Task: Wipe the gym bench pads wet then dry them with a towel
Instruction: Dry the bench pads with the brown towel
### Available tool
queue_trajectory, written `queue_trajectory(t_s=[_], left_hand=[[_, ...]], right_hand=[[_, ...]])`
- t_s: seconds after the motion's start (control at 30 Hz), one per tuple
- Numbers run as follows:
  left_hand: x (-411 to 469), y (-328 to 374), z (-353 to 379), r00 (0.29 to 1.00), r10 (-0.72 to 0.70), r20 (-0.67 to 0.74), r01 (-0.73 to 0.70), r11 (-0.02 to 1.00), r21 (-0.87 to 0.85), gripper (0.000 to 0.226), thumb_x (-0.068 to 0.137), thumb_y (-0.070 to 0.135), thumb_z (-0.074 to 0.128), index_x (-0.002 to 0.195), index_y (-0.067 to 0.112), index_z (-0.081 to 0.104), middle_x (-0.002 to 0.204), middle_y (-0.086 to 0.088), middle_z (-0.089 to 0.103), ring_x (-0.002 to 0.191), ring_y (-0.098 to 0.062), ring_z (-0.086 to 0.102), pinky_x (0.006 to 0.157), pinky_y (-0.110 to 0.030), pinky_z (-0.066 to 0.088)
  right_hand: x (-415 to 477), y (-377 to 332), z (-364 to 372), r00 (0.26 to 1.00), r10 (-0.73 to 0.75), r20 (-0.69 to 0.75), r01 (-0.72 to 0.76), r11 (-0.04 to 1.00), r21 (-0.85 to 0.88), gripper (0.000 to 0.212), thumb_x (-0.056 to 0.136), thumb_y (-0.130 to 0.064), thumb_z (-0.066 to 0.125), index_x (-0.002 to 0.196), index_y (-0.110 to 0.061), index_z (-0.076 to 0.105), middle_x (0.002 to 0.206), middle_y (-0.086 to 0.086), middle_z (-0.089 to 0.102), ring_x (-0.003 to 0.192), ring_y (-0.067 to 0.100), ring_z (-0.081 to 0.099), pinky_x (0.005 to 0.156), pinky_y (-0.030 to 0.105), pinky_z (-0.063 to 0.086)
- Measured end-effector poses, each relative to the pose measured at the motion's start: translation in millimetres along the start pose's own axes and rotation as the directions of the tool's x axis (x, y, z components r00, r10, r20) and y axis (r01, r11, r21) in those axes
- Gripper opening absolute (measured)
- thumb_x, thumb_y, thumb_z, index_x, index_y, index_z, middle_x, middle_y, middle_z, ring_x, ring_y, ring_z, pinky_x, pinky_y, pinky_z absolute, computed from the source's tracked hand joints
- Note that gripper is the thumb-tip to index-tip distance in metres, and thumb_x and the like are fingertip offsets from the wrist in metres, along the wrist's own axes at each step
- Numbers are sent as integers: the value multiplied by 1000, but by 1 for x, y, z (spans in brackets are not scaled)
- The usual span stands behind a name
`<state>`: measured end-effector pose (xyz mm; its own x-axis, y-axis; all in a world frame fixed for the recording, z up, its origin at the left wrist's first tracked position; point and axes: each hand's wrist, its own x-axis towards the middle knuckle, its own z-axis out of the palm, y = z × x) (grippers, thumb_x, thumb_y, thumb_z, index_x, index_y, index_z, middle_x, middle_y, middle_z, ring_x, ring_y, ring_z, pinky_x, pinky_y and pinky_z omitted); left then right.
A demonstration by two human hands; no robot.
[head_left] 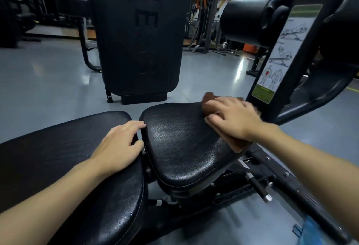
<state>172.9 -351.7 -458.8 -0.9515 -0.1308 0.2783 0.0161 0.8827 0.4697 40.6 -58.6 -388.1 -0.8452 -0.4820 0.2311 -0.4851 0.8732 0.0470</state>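
Right hand (233,120) presses the brown cloth (210,102) flat, fingers straight. The cloth lies beneath the fingers at the seat pad (174,147) far right edge. Left hand (120,145) rests, fingers relaxed, on the long pad (58,157).

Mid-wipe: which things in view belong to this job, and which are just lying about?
Job: brown cloth under the right hand; seat pad; long pad, left hand resting on it.
Lying about: instruction placard; roller pad; upright black pad behind; blue item at lower right, unclear.
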Motion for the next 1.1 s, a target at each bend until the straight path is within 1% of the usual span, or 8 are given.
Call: queue_trajectory(t_s=[0.13,0.23,0.4,0.57,0.77,0.83,0.97,1.1], left_hand=[[0,0,2,1000,6,-8,-6,1000,9,51,93,27,48,143,33,43,149,20,39,136,-22,35,108,-37,32],[1,1,3,1000,-3,-5,3,1000,11,51,93,26,46,143,32,43,149,19,39,136,-24,35,107,-38,33],[2,1,3,1000,3,13,-4,1000,18,51,92,22,45,144,28,43,149,14,41,135,-26,37,108,-38,32],[2,3,1,1000,-6,4,6,1000,4,50,92,17,48,141,26,46,147,10,44,133,-25,40,105,-39,34],[0,1,0,1000,16,8,-16,1000,-27,48,93,16,46,141,26,48,146,10,47,132,-22,43,107,-40,37],[0,2,0,1000,17,3,-17,1000,-26,48,93,19,46,141,28,47,146,11,47,133,-21,43,107,-41,37],[1,1,2,1000,18,-2,-18,1000,-11,47,94,20,46,141,28,47,145,13,47,132,-20,43,106,-40,37],[-1,4,0,995,102,14,-101,994,-48,47,92,34,43,139,33,45,149,13,41,133,-20,42,110,-43,33]], right_hand=[[13,17,0,982,188,4,-188,982,27,47,91,-62,31,137,-52,36,155,-9,35,141,23,29,108,57,21],[7,2,6,976,217,-16,-217,976,8,48,91,-62,29,138,-51,34,157,-7,32,145,24,22,110,58,15],[-36,-67,11,997,47,-57,-44,998,44,47,93,-59,33,138,-49,35,156,-9,32,147,23,18,114,58,10],[-97,-141,25,970,-191,-150,195,981,8,49,85,-58,42,131,-44,51,148,-2,48,141,34,33,110,63,20],[-110,-121,32,936,-260,-237,276,961,34,49,87,-58,46,130,-39,57,142,-1,54,138,30,41,109,57,28],[-102,-104,30,945,-200,-260,228,970,82,49,86,-58,45,129,-39,58,140,-6,56,138,25,41,110,54,28],[-71,-40,24,960,67,-272,-20,985,172,49,88,-58,37,132,-42,51,143,-12,49,141,16,31,115,48,17],[-35,4,21,898,356,-257,-302,926,226,43,92,-55,38,132,-42,49,144,-9,46,139,18,28,114,54,15]])
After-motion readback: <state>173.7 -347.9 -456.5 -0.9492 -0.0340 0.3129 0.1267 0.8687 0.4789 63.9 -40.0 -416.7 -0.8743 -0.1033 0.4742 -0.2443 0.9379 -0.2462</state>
